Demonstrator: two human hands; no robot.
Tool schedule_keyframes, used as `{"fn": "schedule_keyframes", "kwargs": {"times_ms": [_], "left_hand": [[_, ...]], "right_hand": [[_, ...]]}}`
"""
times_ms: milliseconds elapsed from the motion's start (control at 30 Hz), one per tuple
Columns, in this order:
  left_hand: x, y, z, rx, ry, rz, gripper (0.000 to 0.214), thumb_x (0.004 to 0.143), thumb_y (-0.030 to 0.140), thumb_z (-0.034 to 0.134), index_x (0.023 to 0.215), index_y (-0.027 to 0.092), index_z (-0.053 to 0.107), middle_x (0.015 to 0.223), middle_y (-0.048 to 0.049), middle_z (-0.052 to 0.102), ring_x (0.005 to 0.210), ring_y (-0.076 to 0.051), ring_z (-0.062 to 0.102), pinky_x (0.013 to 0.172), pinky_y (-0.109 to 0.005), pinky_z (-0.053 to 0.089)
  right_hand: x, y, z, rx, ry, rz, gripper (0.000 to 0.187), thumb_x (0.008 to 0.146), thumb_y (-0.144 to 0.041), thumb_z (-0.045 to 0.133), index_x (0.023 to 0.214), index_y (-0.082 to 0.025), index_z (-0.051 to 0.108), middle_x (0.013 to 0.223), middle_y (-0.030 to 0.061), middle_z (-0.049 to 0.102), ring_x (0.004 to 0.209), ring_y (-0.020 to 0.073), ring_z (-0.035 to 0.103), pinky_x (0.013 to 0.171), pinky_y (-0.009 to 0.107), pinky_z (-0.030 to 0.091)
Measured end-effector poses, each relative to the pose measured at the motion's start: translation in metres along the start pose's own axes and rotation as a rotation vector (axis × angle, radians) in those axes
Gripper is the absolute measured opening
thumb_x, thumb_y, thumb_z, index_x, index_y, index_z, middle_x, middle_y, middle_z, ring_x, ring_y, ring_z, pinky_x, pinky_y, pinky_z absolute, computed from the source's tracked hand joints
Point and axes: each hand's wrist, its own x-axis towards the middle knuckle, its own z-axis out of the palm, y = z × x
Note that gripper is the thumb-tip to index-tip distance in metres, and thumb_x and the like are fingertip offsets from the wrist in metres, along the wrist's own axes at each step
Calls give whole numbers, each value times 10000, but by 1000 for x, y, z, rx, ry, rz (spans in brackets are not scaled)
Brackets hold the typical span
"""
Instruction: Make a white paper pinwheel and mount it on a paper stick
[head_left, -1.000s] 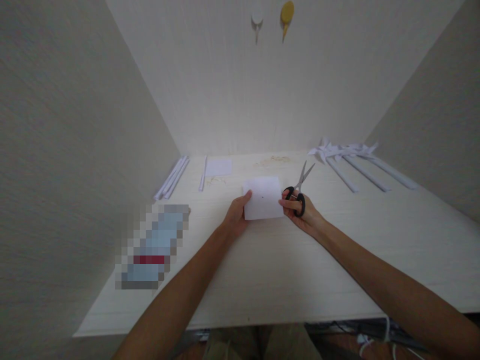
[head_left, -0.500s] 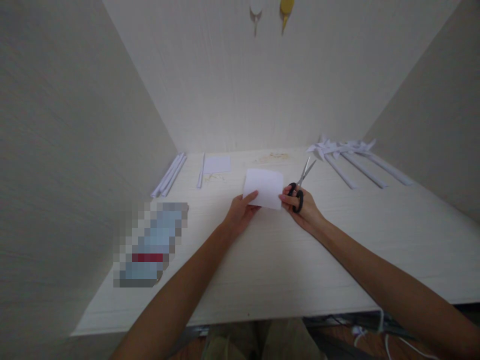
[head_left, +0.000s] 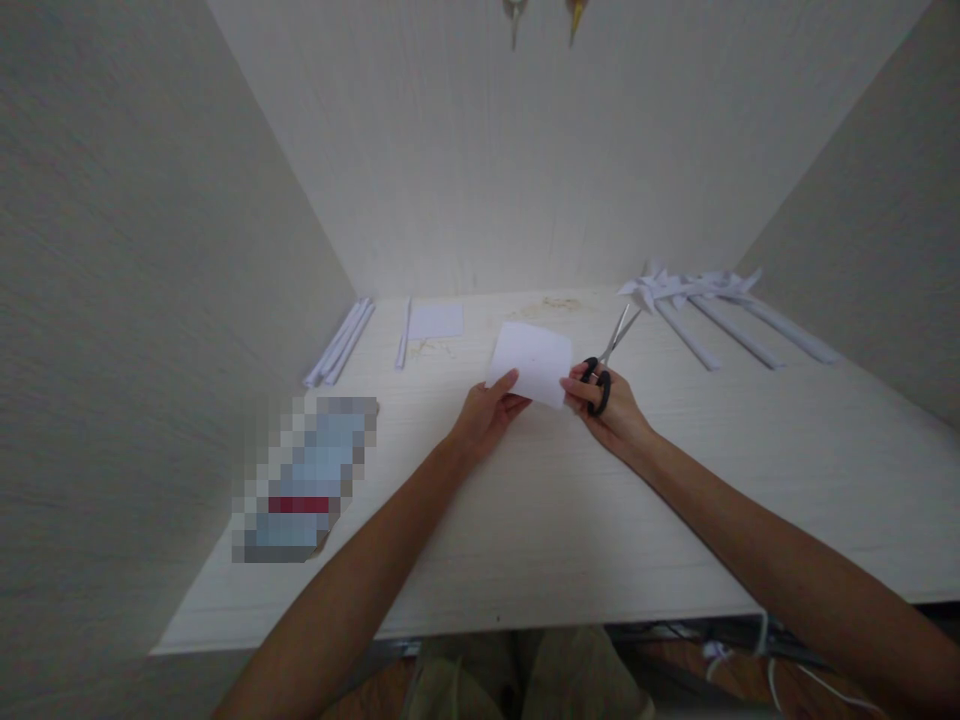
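A white sheet of paper (head_left: 531, 358) is held over the table between both hands. My left hand (head_left: 487, 415) pinches its lower left edge, thumb on top and fingers underneath. My right hand (head_left: 609, 408) grips the lower right edge with thumb and fingertips. Scissors (head_left: 611, 345) with black handles hang in that same right hand, their blades parted and pointing away toward the back of the table. The undersides of the fingers below the paper are hidden.
Paper pinwheels (head_left: 694, 290) on rolled-paper sticks lie at the back right. Rolled paper tubes (head_left: 341, 343) rest at the back left, near a single tube (head_left: 403, 335) and a flat paper sheet (head_left: 436, 320). A pixelated device (head_left: 311, 480) lies at left. Walls enclose the white table (head_left: 540, 540).
The paper has turned slightly clockwise and shifted a little right and away, with both hands holding it. The whole view has tilted down slightly.
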Motion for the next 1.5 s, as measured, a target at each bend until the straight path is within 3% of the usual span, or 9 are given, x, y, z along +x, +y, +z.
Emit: {"fn": "schedule_keyframes", "kwargs": {"times_ms": [233,400,600,900,1067,1200,1367,1500], "left_hand": [[1,-6,0,84,37,74,98,678,124,583,754,71,615,788,-89,669,759,-165,625,820,-334,456],[6,2,-5,-63,111,124,42,709,124,558,719,110,597,721,-46,664,676,-128,623,774,-306,473],[14,17,-19,-212,236,145,37,742,163,537,741,153,573,711,-20,658,647,-107,616,722,-260,479],[47,21,-22,-236,237,275,62,758,109,500,747,124,559,682,-24,654,631,-90,610,682,-209,475],[58,22,-22,-233,301,290,54,746,123,515,700,123,543,617,-18,633,590,-91,599,673,-223,472],[57,21,-23,-192,272,345,45,726,155,543,691,132,559,648,-16,643,607,-95,603,650,-223,471],[58,23,-16,-54,232,423,119,680,200,602,606,116,560,616,-14,634,585,-90,592,648,-234,466],[55,30,-8,35,204,473,211,663,295,621,578,116,548,546,2,606,535,-88,577,669,-270,470]], "right_hand": [[-3,1,2,-86,-21,-40,304,451,-154,753,629,-168,508,580,-65,501,523,48,495,494,164,430],[-8,-10,2,-212,-159,124,265,558,-255,707,716,-167,513,660,-14,569,538,77,528,415,164,377],[-10,-17,-3,-259,-381,271,235,642,-326,645,710,-133,530,609,-4,555,414,30,359,316,149,182],[-11,-18,-3,-203,-477,513,295,622,-330,649,798,-117,545,650,35,595,452,59,443,371,172,281],[-13,-20,-2,-110,-537,529,322,591,-281,658,849,-121,552,678,37,593,510,77,476,428,190,341],[-15,-16,0,-143,-585,520,364,625,-378,638,873,-131,542,710,46,597,532,86,493,423,190,329],[-19,-6,2,-366,-652,330,410,727,-514,499,849,-125,544,658,57,603,438,68,402,354,195,208],[-26,-4,6,-472,-622,199,439,757,-546,433,804,-124,543,580,37,582,415,64,351,364,204,173]]}}
